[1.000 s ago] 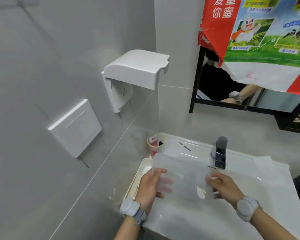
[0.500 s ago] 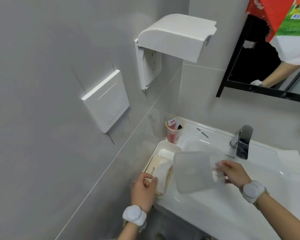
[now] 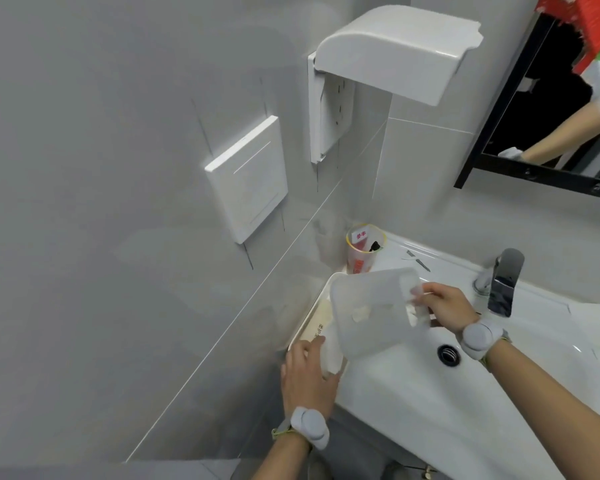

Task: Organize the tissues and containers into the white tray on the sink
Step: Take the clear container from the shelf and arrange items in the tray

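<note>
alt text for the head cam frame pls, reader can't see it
A right hand holds a translucent plastic container tilted above a white tray at the sink's left edge, while the left hand rests on the tissues in the tray. A cup stands in the corner behind; a faucet is at right.

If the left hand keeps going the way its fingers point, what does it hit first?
Likely the white tissue pack lying in the white tray; the left hand already seems to touch it, though depth is unclear.

R hand (image 3: 442, 308) holding clear container (image 3: 374, 311) over tray (image 3: 312, 318), L hand (image 3: 307, 374) on tissues (image 3: 331, 351)
</note>
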Demonstrator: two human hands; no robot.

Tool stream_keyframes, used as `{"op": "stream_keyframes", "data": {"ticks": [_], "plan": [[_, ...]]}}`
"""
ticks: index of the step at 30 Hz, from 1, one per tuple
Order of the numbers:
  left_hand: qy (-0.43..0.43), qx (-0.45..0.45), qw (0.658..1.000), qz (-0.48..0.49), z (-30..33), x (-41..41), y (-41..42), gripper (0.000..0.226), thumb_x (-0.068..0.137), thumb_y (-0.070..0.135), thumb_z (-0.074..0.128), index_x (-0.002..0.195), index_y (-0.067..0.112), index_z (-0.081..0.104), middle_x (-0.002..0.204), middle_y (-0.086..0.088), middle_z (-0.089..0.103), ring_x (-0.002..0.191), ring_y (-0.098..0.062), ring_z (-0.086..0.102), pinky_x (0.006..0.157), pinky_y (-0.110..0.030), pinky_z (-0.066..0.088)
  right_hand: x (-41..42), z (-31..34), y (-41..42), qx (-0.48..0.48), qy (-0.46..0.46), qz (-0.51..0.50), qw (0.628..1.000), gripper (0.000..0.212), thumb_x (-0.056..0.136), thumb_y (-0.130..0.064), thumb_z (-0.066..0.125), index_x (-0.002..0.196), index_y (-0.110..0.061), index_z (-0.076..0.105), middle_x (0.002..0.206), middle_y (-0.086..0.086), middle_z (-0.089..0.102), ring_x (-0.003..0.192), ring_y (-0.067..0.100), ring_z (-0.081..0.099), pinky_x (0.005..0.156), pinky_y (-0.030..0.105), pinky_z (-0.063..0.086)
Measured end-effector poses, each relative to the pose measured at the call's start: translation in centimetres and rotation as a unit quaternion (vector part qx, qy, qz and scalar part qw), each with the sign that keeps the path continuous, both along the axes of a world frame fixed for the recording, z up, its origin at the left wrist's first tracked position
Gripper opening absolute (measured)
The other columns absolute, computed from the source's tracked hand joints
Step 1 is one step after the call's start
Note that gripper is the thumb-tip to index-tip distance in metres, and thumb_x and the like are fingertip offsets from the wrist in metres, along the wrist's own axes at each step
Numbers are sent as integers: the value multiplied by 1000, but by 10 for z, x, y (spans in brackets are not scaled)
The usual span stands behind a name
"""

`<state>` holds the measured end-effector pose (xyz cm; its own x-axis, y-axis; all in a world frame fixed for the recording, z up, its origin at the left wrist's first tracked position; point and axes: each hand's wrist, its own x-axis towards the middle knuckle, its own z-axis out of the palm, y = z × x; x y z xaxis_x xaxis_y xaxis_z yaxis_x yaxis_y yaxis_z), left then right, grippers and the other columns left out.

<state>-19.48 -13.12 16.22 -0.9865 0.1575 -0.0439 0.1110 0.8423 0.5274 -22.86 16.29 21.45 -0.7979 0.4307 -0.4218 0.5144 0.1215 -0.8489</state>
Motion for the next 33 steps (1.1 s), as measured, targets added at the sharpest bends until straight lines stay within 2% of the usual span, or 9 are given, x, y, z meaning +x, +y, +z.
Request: {"op": "stream_keyframes", "data": {"ticks": [4,6,8,11,15,21,23,26,33], "plan": [[-19,39,999,32,1,-2,0,25,86,38,63,111,33,62,112,13,54,106,-14,50,87,-25,38,-10,5,-8,13,-1,36,999,14,85,-7,62,91,-14,73,87,16,69,74,29,60,68,45,54],[-38,65,996,43,5,-3,-1,12,89,36,59,99,31,62,107,15,56,103,-14,49,87,-28,43,-19,11,-12,24,3,60,998,15,88,-3,59,95,-9,71,78,10,66,67,25,58,64,40,52],[-48,94,993,61,11,-3,-1,3,89,33,58,87,31,59,97,16,57,94,-14,48,77,-28,46,-30,18,-17,46,11,86,995,16,89,-3,57,96,-9,70,76,9,66,64,22,58,62,34,49],[-79,154,979,112,19,-4,-1,13,88,24,57,76,31,56,78,13,55,71,-12,47,59,-24,39,-48,19,-24,83,22,108,990,20,89,-6,56,88,-21,71,75,7,67,69,26,62,67,35,51],[-116,237,950,169,21,-4,-7,19,88,17,54,71,26,59,55,9,49,49,-7,38,53,-25,36,-60,10,-31,117,19,109,987,28,86,-11,54,80,-35,67,77,2,69,82,35,68,68,35,52],[-130,301,924,198,20,-6,-14,22,93,23,60,72,19,62,64,-2,62,58,-13,50,61,-28,46,-73,8,-38,141,9,119,983,25,86,-15,52,85,-34,68,86,8,72,83,32,66,71,34,51],[-135,309,922,192,17,-6,-17,20,92,21,60,73,20,65,72,-10,69,61,-13,55,65,-32,51,-79,6,-41,159,1,140,977,22,86,-14,51,84,-28,68,82,10,69,76,28,58,65,30,44],[-143,326,918,175,14,-6,-19,15,88,16,57,81,21,70,80,-11,73,67,-13,60,72,-44,57,-86,-2,-44,187,-18,173,967,21,84,-15,50,92,-13,69,88,19,69,71,25,51,64,30,42],[-141,389,892,184,21,-2,-17,20,91,6,59,86,17,75,82,-5,76,74,-14,67,72,-30,57,-95,-15,-50,203,-40,191,959,23,81,-10,52,97,-6,68,88,20,67,73,24,48,64,29,39]]}}
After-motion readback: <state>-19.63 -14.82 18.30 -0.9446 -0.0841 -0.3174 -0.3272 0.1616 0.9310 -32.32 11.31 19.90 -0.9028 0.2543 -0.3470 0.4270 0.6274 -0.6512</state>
